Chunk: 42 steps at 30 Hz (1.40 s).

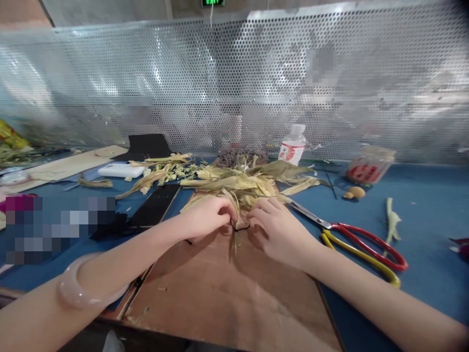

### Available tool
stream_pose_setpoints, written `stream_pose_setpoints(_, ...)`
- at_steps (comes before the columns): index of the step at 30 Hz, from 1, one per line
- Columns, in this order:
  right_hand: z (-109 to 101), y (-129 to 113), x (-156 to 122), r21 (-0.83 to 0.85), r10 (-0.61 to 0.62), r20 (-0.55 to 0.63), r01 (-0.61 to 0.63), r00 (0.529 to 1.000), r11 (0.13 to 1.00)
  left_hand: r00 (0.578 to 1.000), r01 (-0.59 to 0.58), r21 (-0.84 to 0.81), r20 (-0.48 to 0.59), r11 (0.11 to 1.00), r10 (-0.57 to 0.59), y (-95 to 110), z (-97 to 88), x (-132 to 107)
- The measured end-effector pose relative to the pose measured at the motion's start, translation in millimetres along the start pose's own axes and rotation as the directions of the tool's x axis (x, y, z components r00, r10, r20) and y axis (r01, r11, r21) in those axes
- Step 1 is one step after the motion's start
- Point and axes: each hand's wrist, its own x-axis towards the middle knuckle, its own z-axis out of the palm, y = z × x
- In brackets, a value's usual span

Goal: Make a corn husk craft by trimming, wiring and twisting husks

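A thin black cord runs across a narrow bundle of dried husk strips over the brown wooden board. My left hand is closed, its thumb and forefinger pinching at the left of the cord beside the husk. On the other side my right hand has its fingers curled together where the cord's right end goes in; its fingertips are partly hidden. Just beyond both hands lies a loose heap of pale yellow-green dry husks.
Open scissors with red and yellow handles lie right of my right hand. Behind stand a plastic bottle and a tipped jar, near a small gourd. A black phone lies left. A perforated metal screen closes the back.
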Motion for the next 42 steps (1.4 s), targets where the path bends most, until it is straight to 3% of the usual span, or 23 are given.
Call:
stream_pose_setpoints(6, 7, -5, 4, 0.16, -0.012, -0.061, 0.022, 0.998, 0.987, 1.0, 0.016, -0.206, 0.029, 0.978, -0.01, 4, 0.6, -1)
stream_pose_setpoints(12, 13, 0, 7, 0.19, -0.038, -0.108, 0.058, 0.993, 0.98, 0.995, 0.065, -0.58, 0.101, 0.812, -0.008, 11, 0.9, -4)
stream_pose_setpoints(16, 11, 2, 9, 0.225, -0.049, -0.113, 0.073, 0.992, 0.972, 0.996, 0.047, -0.643, 0.088, 0.764, 0.013, 11, 0.9, -4)
stream_pose_setpoints(24, 11, 3, 7, 0.3, 0.081, -0.102, -0.047, 0.992, 0.953, 0.995, 0.093, -0.471, 0.028, 0.877, -0.091, 7, -2.5, 1)
stream_pose_setpoints(28, 9, 2, 7, 0.268, 0.039, -0.129, -0.003, 0.991, 0.963, 0.995, 0.094, -0.357, 0.061, 0.929, -0.077, 8, -4.3, 1)
stream_pose_setpoints(34, 4, 0, 7, 0.158, -0.068, -0.125, 0.088, 0.99, 0.984, 0.979, 0.079, -0.218, 0.201, 0.973, -0.034, 3, -3.8, 1)
stream_pose_setpoints(42, 3, 6, 6, -0.11, -0.184, -0.052, 0.177, 0.982, 0.978, 0.971, -0.013, -0.19, 0.234, 0.982, 0.058, 4, -9.3, 0)
